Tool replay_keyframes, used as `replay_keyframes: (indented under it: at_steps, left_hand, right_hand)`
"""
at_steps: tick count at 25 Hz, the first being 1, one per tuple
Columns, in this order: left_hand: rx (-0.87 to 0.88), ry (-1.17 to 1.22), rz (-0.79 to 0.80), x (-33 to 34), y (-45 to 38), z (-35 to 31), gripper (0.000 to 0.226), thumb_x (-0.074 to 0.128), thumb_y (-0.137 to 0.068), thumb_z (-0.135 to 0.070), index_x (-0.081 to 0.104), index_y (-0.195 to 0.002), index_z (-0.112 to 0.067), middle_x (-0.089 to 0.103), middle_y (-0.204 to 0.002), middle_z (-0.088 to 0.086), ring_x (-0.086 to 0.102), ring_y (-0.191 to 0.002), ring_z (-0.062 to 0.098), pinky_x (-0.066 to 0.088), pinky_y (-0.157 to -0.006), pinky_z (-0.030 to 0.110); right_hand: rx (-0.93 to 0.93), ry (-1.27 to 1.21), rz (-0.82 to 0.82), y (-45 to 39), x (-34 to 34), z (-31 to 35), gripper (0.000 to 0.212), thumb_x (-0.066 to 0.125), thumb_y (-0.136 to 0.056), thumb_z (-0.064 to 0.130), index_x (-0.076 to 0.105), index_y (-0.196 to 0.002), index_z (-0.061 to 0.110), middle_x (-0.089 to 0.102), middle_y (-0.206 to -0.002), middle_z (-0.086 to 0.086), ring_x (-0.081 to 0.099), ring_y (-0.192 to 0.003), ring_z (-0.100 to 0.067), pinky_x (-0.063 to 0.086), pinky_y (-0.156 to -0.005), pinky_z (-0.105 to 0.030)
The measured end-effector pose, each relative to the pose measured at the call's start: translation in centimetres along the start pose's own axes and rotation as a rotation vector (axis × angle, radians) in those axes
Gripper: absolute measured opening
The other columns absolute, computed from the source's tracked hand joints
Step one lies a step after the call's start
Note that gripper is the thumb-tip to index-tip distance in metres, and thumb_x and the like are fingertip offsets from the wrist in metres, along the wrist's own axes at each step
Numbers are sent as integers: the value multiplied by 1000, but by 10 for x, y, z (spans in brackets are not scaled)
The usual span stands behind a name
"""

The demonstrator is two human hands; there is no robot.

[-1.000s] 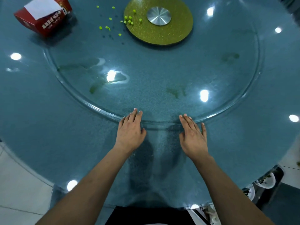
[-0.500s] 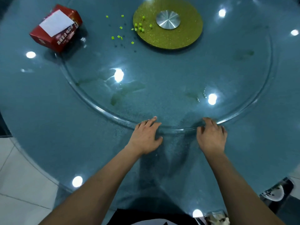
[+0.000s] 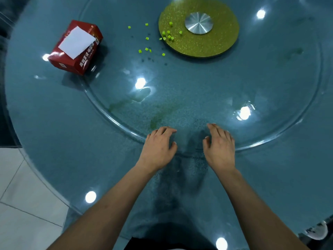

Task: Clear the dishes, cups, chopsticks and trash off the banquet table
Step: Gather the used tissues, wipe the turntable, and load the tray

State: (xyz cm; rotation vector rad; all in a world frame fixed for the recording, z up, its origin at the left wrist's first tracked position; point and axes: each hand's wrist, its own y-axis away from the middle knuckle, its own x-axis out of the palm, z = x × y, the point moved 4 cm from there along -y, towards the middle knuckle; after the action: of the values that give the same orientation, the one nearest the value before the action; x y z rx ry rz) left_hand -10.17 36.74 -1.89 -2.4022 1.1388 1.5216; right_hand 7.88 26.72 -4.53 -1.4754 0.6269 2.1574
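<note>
Fingers of the left hand [image 3: 158, 147] and right hand [image 3: 219, 145] rest loosely curled on the glass turntable [image 3: 270, 105] rim, holding nothing; far left, the red box [image 3: 76, 48] — probably light, stiff card — takes a side pinch.

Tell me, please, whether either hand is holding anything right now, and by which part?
Nothing is held: the left hand and right hand rest on the glass turntable near its edge.
</note>
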Motion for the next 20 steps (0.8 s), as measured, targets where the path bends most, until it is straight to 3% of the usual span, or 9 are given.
replay_keyframes:
  at_steps: [8,20]
  left_hand:
    - [-45,58,-54,-14,-15,4,40,52,-98,-29,52,-137,-25,54,-140,-3,47,-130,22,34,-112,41]
    - [-90,129,-152,-38,-72,8,39,54,-97,-28,53,-136,-25,58,-134,0,50,-125,24,32,-108,39]
  right_hand:
    - [15,-7,-11,-25,-2,-6,48,53,-98,17,51,-145,11,54,-147,-8,49,-132,-34,32,-117,-48]
    - [191,-27,-152,-52,-16,-47,31,57,-95,12,68,-124,11,68,-124,-11,60,-116,-36,33,-104,-45]
